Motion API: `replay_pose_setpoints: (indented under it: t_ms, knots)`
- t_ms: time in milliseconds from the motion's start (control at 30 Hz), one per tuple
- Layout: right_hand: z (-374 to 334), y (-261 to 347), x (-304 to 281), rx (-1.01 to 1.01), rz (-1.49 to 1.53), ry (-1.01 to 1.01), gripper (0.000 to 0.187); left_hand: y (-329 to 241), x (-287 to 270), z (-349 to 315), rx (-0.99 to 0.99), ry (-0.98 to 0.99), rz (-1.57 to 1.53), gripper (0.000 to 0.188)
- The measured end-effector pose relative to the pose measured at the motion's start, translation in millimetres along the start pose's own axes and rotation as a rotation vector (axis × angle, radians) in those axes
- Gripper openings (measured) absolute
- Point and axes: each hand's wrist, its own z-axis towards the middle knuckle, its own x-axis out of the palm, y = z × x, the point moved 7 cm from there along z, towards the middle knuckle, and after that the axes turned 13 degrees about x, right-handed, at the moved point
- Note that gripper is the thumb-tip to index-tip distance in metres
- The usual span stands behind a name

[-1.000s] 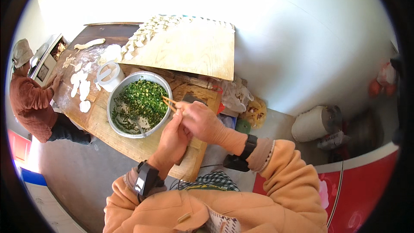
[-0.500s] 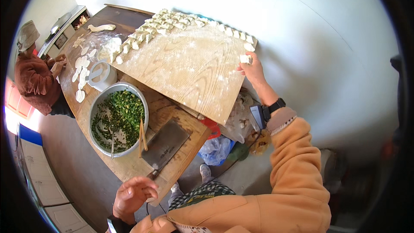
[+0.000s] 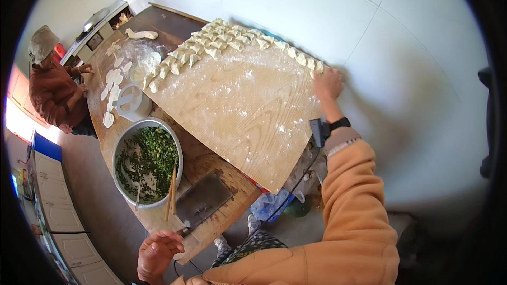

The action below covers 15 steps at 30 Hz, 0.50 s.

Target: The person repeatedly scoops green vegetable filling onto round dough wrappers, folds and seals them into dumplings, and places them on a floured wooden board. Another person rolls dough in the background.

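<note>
My right hand reaches to the far right corner of a floured wooden board. Its fingers are bent around the last dumpling of a row along the far edge; that dumpling is partly hidden. More raw dumplings crowd the board's far left part. Low at the near edge of the table, my left hand holds nothing, its fingers loosely bent and apart. Beside it lies the handle of a cleaver. A metal bowl holds chopped green filling, with chopsticks and a spoon.
Flat dough wrappers, a white plastic jug and a dough roll lie on the wooden table. A person stands at the left. Plastic bags sit below the board. A wall rises behind.
My right hand has carried a dumpling to the end of the far row and lowered it there. My left hand stays near the cleaver handle. The view has shifted; the person's arms have moved.
</note>
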Motion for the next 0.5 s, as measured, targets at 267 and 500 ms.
replay_pose_setpoints:
  t_ms: [267, 500]
  knots:
    - [-37, -49, -48, -0.088, 0.443, -0.042, 0.023, -21, -18, 19, 0.034, -0.02, 0.025, 0.053]
    - [-130, -83, -72, -0.14, 0.625, -0.014, 0.018, -47, -63, 19, 0.048, 0.044, 0.113, 0.051]
